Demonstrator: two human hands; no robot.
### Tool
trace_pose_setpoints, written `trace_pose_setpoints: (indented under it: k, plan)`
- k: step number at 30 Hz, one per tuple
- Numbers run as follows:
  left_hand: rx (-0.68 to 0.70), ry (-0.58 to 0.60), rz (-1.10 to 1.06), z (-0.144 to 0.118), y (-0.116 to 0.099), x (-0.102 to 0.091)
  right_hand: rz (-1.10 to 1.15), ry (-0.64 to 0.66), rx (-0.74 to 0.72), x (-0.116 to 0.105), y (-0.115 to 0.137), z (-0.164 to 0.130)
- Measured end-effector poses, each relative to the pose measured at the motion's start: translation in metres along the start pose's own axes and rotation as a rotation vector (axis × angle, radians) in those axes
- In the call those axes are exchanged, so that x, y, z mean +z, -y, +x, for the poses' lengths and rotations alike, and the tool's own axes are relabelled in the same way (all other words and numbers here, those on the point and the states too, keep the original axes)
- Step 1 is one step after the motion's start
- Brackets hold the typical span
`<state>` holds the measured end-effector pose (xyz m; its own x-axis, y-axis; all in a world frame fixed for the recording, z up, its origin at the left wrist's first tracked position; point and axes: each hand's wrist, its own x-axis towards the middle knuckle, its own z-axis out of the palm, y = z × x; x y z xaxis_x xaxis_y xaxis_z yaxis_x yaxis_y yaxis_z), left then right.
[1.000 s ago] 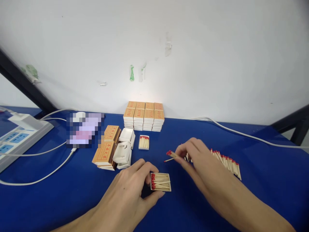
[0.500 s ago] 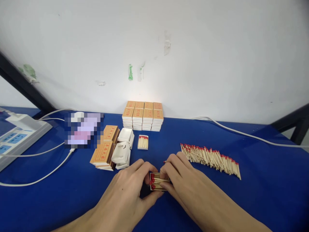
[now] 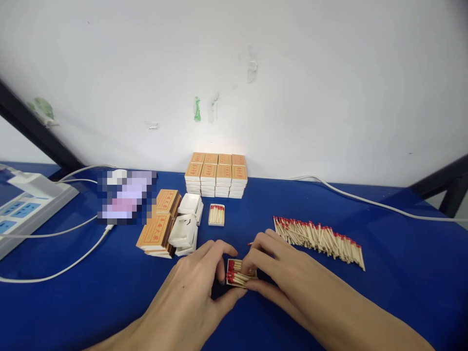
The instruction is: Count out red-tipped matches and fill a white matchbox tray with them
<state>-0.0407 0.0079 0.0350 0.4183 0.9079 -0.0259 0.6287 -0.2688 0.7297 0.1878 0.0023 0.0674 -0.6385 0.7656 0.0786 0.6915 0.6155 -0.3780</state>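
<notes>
Near field: an open matchbox tray [image 3: 239, 276] lies on the blue tabletop [image 3: 73, 302], its matches running left to right with the red heads at the left end. The left hand [image 3: 193, 292] cups the tray's left end, thumb at the near edge and fingers curled narrowly about the far-left corner. The right hand [image 3: 278, 273] comes in from the right, fingertips pressed on the matches at the tray's right end; both hands touch the tray, so neither is nearer.

Middle field: a loose row of matches [image 3: 318, 240] lies right of the hands, heads away from the viewer. A second filled tray [image 3: 217, 214] stands beyond, beside empty white trays [image 3: 186, 229] and orange sleeves [image 3: 157, 231].

Far field: stacked closed matchboxes [image 3: 216, 175] stand against the wall [image 3: 292, 73]; their printed labels are too small to read. A power strip [image 3: 25, 204] and white cable [image 3: 365, 201] lie at the edges.
</notes>
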Motion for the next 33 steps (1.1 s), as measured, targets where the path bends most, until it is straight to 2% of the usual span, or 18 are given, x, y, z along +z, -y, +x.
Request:
trace_pose_setpoints:
  k: [5, 10, 17, 24, 33]
  plan:
    - [0.040, -0.034, -0.013, -0.001, 0.005, 0.003, 0.169, 0.044, 0.113, -0.002, 0.000, -0.001]
    - [0.083, 0.013, 0.001, -0.001, 0.003, 0.000, 0.224, 0.088, 0.146, -0.004, 0.001, 0.004]
    - [0.122, 0.057, -0.042, -0.002, 0.001, -0.003, 0.348, 0.083, 0.255, -0.002, -0.002, -0.002]
    - [0.167, 0.037, -0.017, -0.001, -0.001, -0.002, 0.391, 0.109, 0.275, -0.005, -0.004, -0.004]
    - [0.190, 0.053, -0.094, 0.000, 0.001, -0.004, 0.408, 0.087, 0.265, -0.002, -0.009, -0.004]
